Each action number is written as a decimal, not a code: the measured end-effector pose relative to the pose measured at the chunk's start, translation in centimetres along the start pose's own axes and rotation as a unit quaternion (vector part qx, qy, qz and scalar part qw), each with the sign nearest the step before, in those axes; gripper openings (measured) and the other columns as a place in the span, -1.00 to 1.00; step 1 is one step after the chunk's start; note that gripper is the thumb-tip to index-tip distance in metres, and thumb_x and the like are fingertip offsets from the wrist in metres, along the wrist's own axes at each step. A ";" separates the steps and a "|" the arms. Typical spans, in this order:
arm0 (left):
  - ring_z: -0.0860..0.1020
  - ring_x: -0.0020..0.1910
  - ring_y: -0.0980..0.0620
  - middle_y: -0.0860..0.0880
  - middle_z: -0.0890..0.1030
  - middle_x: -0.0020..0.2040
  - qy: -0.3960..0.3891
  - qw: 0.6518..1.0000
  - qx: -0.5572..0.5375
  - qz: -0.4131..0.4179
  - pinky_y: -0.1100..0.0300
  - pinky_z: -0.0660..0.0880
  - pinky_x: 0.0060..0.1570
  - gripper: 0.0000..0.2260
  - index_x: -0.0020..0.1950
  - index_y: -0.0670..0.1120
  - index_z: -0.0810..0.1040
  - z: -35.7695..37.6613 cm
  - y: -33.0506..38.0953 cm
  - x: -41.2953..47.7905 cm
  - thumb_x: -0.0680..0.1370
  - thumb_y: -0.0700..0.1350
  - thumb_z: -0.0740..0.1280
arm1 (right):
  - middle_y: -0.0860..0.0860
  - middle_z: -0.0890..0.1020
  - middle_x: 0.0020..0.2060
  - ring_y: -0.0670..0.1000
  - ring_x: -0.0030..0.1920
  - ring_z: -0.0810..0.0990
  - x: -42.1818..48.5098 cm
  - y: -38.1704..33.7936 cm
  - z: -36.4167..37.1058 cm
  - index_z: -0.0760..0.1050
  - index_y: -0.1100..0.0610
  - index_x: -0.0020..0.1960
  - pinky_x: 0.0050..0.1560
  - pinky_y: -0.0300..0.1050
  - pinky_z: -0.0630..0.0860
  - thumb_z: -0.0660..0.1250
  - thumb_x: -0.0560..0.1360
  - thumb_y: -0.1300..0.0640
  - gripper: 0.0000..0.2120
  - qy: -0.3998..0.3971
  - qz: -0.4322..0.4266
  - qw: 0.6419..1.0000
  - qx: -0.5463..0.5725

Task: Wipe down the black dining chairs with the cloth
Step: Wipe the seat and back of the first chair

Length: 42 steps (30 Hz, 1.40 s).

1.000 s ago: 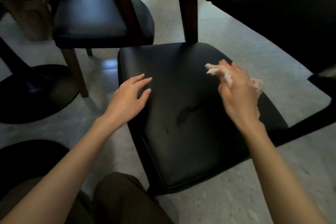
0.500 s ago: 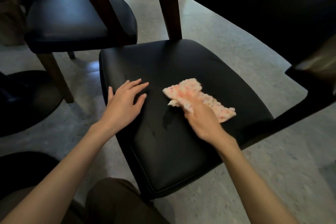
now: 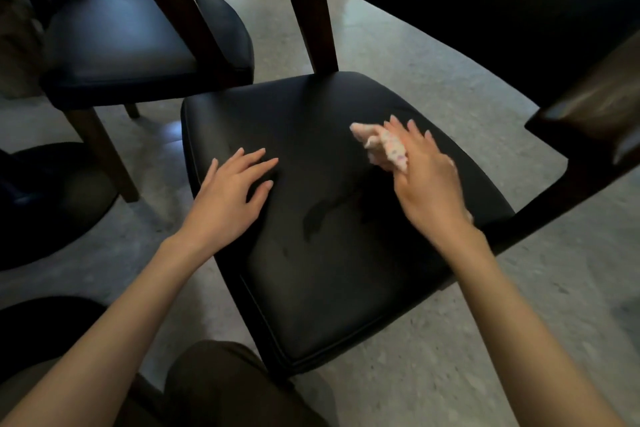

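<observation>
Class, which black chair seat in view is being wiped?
The nearest seat, centre view: the left hand rests on it and the right hand holds the cloth over it. The upper-left seat is untouched.

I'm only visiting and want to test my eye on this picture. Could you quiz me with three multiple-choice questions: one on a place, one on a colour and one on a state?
1. Where does the left hand rest?
A. on the near black padded chair seat, toward its left edge
B. on a wooden table top
C. on a white wall

2. What colour is the bunched cloth?
A. solid blue
B. dark green
C. pale with pink speckles

3. What is the right hand doing?
A. hanging empty
B. holding the bunched cloth
C. gripping a spray bottle

Answers:
1 A: its spread fingers lie flat on the seat.
2 C: pale fabric with pinkish dots shows beside the fingers.
3 B: the cloth is gathered up in that hand.
</observation>
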State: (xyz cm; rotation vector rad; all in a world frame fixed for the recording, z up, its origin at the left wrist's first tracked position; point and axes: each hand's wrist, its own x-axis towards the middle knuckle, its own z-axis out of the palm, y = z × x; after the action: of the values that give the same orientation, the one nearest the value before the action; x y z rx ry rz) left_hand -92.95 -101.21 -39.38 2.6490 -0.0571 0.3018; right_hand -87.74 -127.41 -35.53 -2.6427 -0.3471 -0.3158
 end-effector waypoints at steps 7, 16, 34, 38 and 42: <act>0.12 0.53 0.03 0.07 0.30 0.50 -0.003 1.000 -0.010 -0.004 -0.08 -0.04 0.49 -0.61 0.46 0.08 0.35 0.1 0.1 -0.1 0.62 -0.02 0.21 | -0.09 0.24 0.51 -0.04 0.52 0.16 -0.7 2.2 4.0 0.21 0.02 0.54 0.46 -0.13 0.11 0.09 0.65 0.11 -0.55 -0.096 0.040 0.991 0.086; 0.17 0.52 -0.03 0.00 0.33 0.49 0.012 0.997 -0.070 -0.040 -0.11 0.05 0.50 -0.62 0.44 0.01 0.39 -0.6 0.3 0.7 0.62 -0.12 0.25 | -0.08 0.28 0.50 -0.16 0.52 0.11 -7.8 -5.6 5.1 0.28 0.04 0.51 0.51 -0.25 0.01 0.13 0.62 0.11 -0.55 -0.229 -0.213 0.939 0.145; 0.25 0.48 -0.04 -0.03 0.38 0.45 0.035 0.995 -0.083 -0.042 -0.13 0.16 0.47 -0.67 0.39 0.01 0.47 -0.7 1.3 0.6 0.62 -0.10 0.24 | 0.02 0.53 -0.06 0.15 -0.18 0.61 -5.7 -4.0 3.6 0.27 -0.01 0.09 -0.35 0.05 0.48 0.22 0.56 -0.09 -0.78 -0.119 -0.279 0.952 -0.037; 0.23 0.49 -0.02 0.00 0.38 0.45 0.037 0.995 -0.080 -0.037 -0.12 0.16 0.47 -0.68 0.39 0.01 0.47 -0.4 1.7 0.4 0.62 -0.09 0.23 | 0.02 0.54 0.07 0.17 -0.05 0.58 -1.6 1.2 2.2 0.26 -0.15 0.08 -0.18 -0.06 0.33 0.20 0.57 0.03 -0.85 -0.089 -0.052 0.994 -0.046; 0.27 0.47 -0.04 -0.01 0.39 0.44 0.035 0.996 -0.071 -0.028 -0.12 0.20 0.46 -0.68 0.37 0.02 0.47 -0.4 1.9 0.3 0.62 -0.09 0.24 | 0.08 0.40 0.23 0.08 0.08 0.44 -0.1 3.2 2.4 0.34 0.05 0.33 -0.09 -0.06 0.34 0.23 0.59 0.14 -0.68 -0.021 0.015 0.987 -0.157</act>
State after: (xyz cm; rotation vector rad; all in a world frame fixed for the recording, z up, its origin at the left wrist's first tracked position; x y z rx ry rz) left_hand -92.89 -102.69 -38.07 2.4923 0.0170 0.3579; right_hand -86.48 -129.11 -38.99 -2.9640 -0.2911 -0.3300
